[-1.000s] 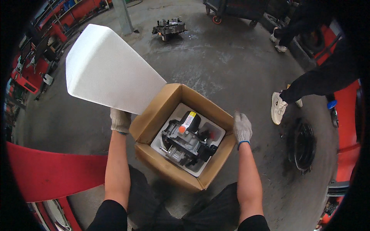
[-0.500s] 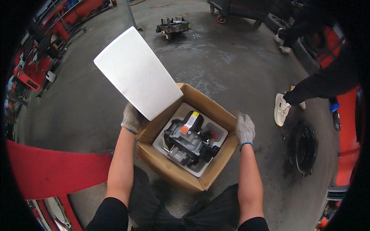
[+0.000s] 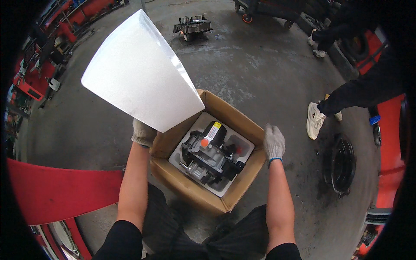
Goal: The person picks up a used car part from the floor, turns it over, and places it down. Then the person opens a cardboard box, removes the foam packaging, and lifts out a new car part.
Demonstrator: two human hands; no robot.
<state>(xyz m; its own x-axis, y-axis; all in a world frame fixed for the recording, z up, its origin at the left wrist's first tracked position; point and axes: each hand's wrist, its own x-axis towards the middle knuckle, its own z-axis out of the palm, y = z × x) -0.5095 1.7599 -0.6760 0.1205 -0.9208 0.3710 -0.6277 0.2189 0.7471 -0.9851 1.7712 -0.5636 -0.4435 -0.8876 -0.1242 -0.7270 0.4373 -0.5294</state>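
Observation:
An open cardboard box (image 3: 242,180) stands on the concrete floor in front of me. Inside it, a black and grey machine part (image 3: 209,154) with an orange cap and a yellow label lies in a white foam tray (image 3: 219,189). My left hand (image 3: 143,133), in a knit glove, grips the lower edge of a large white foam sheet (image 3: 138,71) and holds it tilted up above the box's left side. My gloved right hand (image 3: 274,141) rests on the box's right rim.
A red panel (image 3: 56,190) lies at my left. Another machine part (image 3: 192,26) sits on the floor far ahead. A person's leg and white shoe (image 3: 315,120) stand to the right, near a round black part (image 3: 340,164). Red racks (image 3: 30,73) line the left.
The white foam sheet has swung from the far left to higher and more upright above the box's left corner. My right hand stays on the rim.

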